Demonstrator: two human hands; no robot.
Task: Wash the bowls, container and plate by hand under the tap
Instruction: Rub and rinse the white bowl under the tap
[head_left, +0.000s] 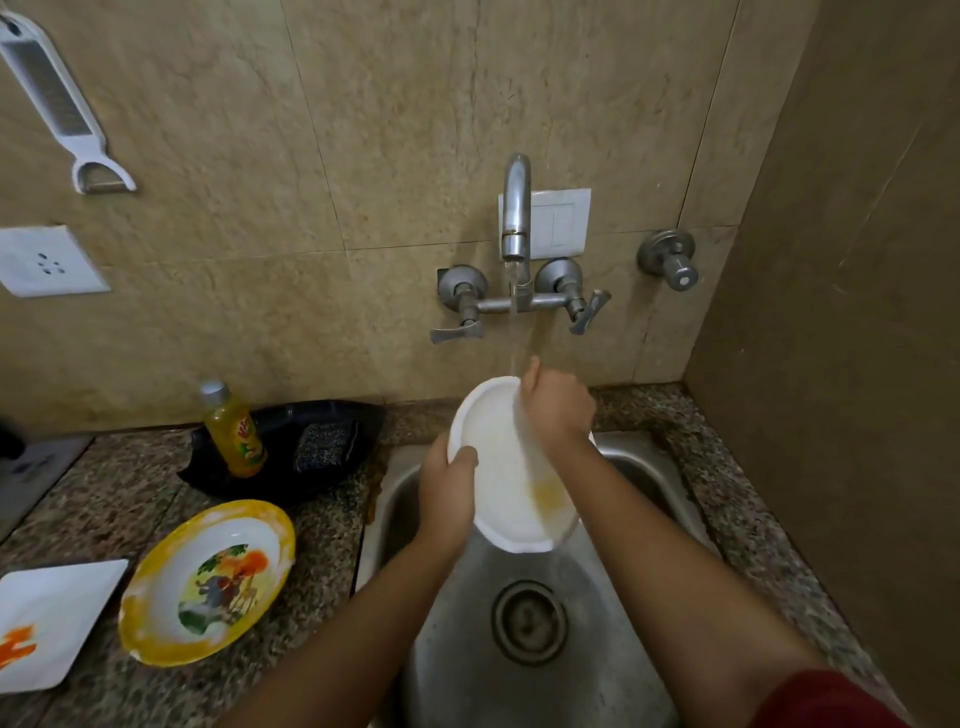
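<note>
A white bowl (501, 467) with a yellow smear near its lower edge is tilted over the steel sink (644, 467), under the water running from the tap (516, 218). My left hand (449, 480) grips its left rim. My right hand (558, 405) is at its upper right rim, fingers on the bowl. A soapy yellow-rimmed bowl (208, 582) with a picture inside sits on the counter to the left. A white square plate (49, 623) with an orange mark lies at the far left.
A black tray (291, 441) behind the yellow bowl holds a dish-soap bottle (234, 431) and a scrub pad (324, 447). The granite counter (322, 519) surrounds the sink. A wall stands close on the right. The sink drain (530, 621) is uncovered.
</note>
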